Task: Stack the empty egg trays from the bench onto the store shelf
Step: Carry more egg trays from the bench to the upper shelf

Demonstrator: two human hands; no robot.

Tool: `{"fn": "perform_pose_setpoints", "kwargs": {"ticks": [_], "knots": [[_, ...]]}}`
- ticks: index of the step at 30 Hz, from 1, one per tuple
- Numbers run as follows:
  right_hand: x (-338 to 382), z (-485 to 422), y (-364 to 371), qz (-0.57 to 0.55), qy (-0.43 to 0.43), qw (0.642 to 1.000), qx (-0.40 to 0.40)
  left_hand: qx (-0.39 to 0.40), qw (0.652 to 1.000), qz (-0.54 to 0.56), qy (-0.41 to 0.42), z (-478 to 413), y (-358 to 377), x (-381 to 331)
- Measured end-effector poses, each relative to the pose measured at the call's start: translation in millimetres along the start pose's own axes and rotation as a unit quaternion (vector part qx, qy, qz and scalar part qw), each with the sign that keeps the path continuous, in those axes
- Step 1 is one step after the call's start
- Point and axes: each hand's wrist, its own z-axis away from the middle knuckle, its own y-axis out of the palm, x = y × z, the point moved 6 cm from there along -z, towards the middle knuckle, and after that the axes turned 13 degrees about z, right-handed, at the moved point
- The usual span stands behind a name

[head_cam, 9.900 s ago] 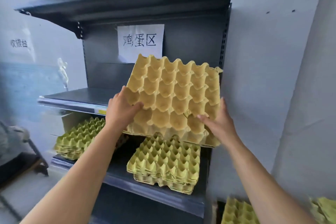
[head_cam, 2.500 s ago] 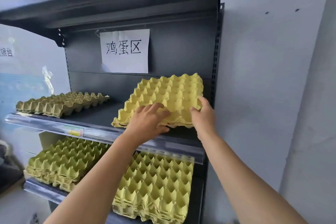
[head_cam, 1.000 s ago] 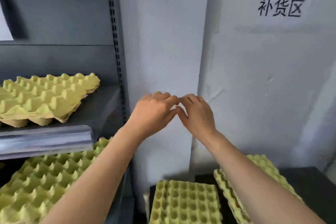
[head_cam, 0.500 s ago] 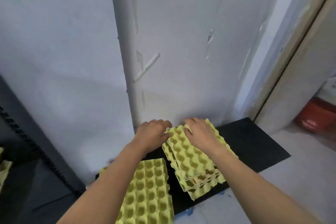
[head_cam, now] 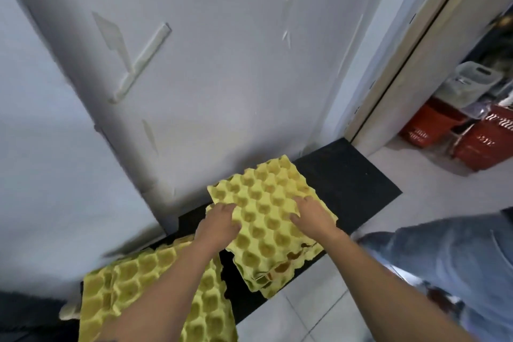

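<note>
Head view: a low black worktop (head_cam: 347, 189) runs along the foot of a white wall (head_cam: 222, 64), from the lower left of the frame up to the centre right. On it, in the middle of the frame, sits a stack of yellow egg trays (head_cam: 277, 272), turned at an angle to the worktop's edge, its near corner jutting out over the tiled floor (head_cam: 319, 314). The top egg tray (head_cam: 261, 203) lies slightly askew on the ones under it, whose edges show at the near side.

The left grip (head_cam: 219, 223) is at the left edge of the top egg tray, fingers curled over that edge and clasping it. The right grip (head_cam: 313, 216) lies on the tray's right side, released, fingers spread across the cups.

A second stack (head_cam: 144, 286) of greener trays lies at the lower left, partly under the left forearm. A leg in blue jeans (head_cam: 444, 264) fills the lower right. Red baskets (head_cam: 433, 125) stand past the door frame at the upper right.
</note>
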Motion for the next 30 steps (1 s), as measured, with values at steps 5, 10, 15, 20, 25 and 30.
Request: {"fn": "perform_pose_setpoints", "kwargs": {"ticks": [5, 10, 15, 20, 25, 30], "knots": [[-35, -34, 26, -0.026, 0.053, 0.998, 0.021, 0.0, 0.995, 0.065, -0.078, -28, 39, 23], [-62, -68, 47, 0.003, 0.086, 0.996, 0.026, -0.059, 0.972, 0.147, -0.174, -53, 61, 34], [-83, -93, 65, -0.058, 0.113, 0.989, 0.07, -0.131, 0.933, 0.247, -0.226, -56, 81, 40], [-95, -104, 76, -0.152, 0.098, 0.977, 0.114, -0.175, 0.875, 0.319, -0.32, -43, 97, 51], [-95, -106, 63, -0.193, 0.089, 0.974, 0.08, -0.203, 0.877, 0.333, -0.28, -36, 89, 38], [-84, -93, 34, -0.202, 0.076, 0.976, 0.041, -0.256, 0.881, 0.324, -0.23, -20, 50, 19]]}}
